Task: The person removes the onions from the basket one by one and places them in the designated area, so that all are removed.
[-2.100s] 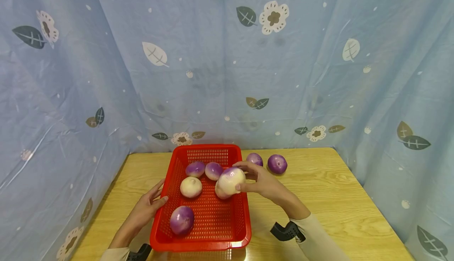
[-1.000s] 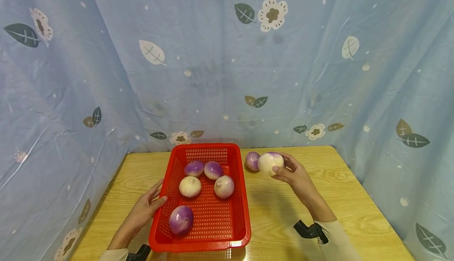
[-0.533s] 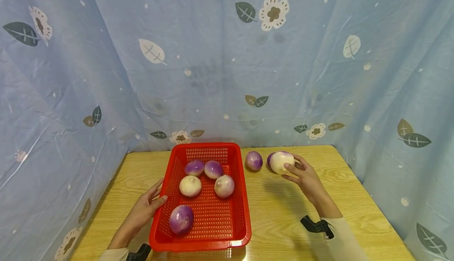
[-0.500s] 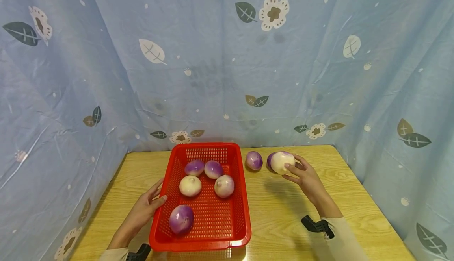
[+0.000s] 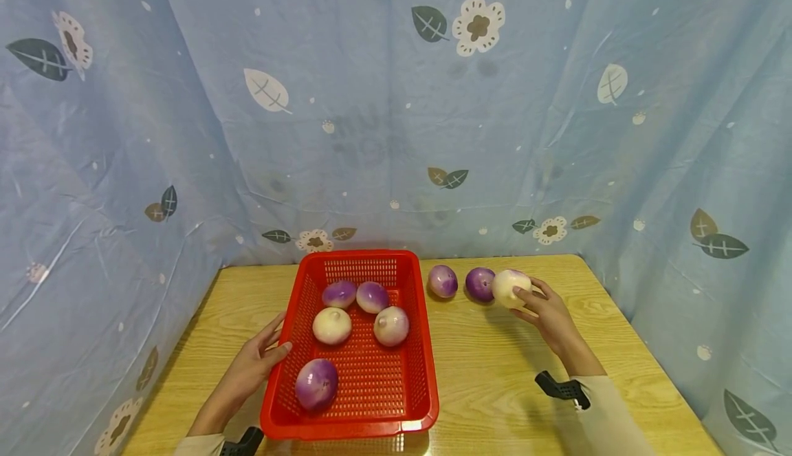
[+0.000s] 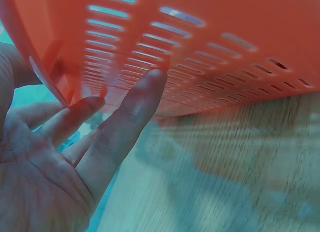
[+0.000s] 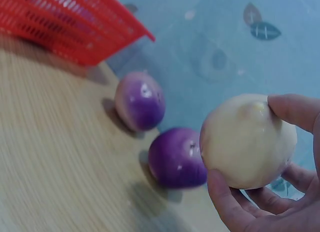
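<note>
My right hand [image 5: 547,315] grips a pale turnip [image 5: 510,288] between thumb and fingers, low over the table's back right part. Whether it touches the wood I cannot tell. In the right wrist view this turnip [image 7: 247,142] shows its cream side and root nub. Just left of it a purple turnip [image 5: 480,285] sits on the table, and beyond that another purple-and-white turnip [image 5: 443,281]. My left hand [image 5: 250,366] holds the left side of a red plastic basket [image 5: 355,430], thumb over the rim; in the left wrist view its fingers [image 6: 127,124] rest against the slotted outer wall.
Inside the basket lie several turnips: two purple ones [image 5: 339,294] at the back, a cream one [image 5: 332,326], a pale one [image 5: 391,326] and a large purple one [image 5: 317,384] in front. A blue patterned curtain [image 5: 371,133] surrounds the wooden table [image 5: 482,401].
My right hand has carried the pale turnip out from above the basket, rightward past the two table turnips, and lowered it. My left hand and the basket stay in place.
</note>
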Tool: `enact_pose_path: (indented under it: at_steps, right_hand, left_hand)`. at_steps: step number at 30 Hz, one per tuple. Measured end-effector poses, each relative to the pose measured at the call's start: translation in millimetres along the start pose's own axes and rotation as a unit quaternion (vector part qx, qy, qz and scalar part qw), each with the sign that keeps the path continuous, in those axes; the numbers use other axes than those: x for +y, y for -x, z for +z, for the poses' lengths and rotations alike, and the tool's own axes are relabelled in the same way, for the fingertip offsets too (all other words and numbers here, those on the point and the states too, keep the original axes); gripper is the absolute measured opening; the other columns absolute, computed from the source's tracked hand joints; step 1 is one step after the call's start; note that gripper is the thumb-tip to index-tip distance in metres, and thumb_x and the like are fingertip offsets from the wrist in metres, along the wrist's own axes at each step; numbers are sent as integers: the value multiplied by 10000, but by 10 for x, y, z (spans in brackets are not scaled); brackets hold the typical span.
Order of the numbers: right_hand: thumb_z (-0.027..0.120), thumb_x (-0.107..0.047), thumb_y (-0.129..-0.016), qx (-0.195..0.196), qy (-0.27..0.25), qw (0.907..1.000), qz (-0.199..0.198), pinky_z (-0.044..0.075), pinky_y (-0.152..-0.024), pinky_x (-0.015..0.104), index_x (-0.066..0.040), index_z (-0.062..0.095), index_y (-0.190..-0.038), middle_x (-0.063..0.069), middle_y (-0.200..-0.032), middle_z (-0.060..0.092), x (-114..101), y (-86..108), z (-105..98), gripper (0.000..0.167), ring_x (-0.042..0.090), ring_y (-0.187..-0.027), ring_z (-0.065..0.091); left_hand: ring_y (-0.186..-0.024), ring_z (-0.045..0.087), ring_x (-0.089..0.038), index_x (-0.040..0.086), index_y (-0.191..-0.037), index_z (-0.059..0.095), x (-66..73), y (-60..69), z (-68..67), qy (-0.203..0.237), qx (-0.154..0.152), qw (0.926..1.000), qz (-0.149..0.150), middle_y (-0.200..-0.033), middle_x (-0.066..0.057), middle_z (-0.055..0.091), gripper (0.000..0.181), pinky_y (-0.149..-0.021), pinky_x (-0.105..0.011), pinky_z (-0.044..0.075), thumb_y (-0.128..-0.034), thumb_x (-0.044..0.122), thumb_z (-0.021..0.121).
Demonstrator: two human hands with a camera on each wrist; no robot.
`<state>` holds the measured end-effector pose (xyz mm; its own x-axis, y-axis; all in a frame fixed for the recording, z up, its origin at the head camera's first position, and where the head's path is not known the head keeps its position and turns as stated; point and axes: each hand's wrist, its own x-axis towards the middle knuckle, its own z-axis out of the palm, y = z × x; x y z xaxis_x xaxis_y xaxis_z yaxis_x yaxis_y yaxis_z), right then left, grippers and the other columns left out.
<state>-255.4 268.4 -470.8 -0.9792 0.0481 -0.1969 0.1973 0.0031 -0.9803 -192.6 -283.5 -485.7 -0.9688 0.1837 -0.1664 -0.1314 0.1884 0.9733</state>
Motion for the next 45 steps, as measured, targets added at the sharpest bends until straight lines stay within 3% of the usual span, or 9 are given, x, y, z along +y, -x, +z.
enact_pose_path:
  at_steps: [6, 18, 27, 35, 41, 45]
  right_hand:
    - [634, -325, -963, 177, 39, 9996, 224, 555, -949, 342, -40, 181, -1547, 22, -1179, 507, 75, -101, -116, 792, 32, -930, 634]
    - [633, -393, -951, 427, 861, 9934, 630, 562, -924, 312, 11, 183, -1542, 259, -1431, 380, 212, -311, -279, 845, -6, -862, 628]
    - [641, -414, -940, 530, 1375, 9865, 719, 574, -828, 268, 29, 248, -1515, 251, -1391, 452, 283, -433, -304, 826, -24, -806, 614]
    - [562, -514, -959, 465, 1536, 9833, 856, 541, -883, 259, -7, 194, -1559, 265, -1523, 341, 247, -496, -321, 867, 107, -1071, 564]
    - [540, -498, -975, 605, 1711, 9809, 699, 546, -851, 272, -20, 247, -1547, 274, -1524, 346, 189, -539, -311, 802, 85, -989, 577]
    - [510, -506, -984, 733, 1864, 9781, 571, 536, -895, 315, -2, 293, -1526, 288, -1532, 332, 198, -583, -321, 772, 294, -1224, 517]
  left_hand:
    - [-1180, 615, -419, 194, -1583, 205, 13, 1, 2, -21, 3, 10000, 10, -1538, -287, 342, 709, -816, -418, 600, -987, 182, 590]
    - [-1187, 609, -428, 200, -1583, 204, 13, -4, 0, -24, 20, 10000, 3, -1535, -282, 353, 722, -818, -419, 599, -980, 191, 601]
    - [-1181, 617, -414, 189, -1584, 199, -23, -2, -5, 26, -6, 10000, 22, -1533, -285, 353, 724, -816, -412, 600, -981, 187, 599]
    - [-1187, 608, -427, 176, -1585, 195, -38, -10, -4, 45, -26, 10000, 53, -1532, -290, 351, 718, -806, -415, 602, -985, 173, 591]
    - [-1186, 610, -422, 176, -1585, 193, -25, -8, -7, 61, -12, 10000, 17, -1535, -288, 347, 717, -805, -416, 602, -987, 173, 589]
    - [-1191, 606, -425, 174, -1584, 197, -18, -6, -3, 44, 11, 10000, -2, -1528, -296, 352, 717, -802, -419, 602, -986, 177, 590]
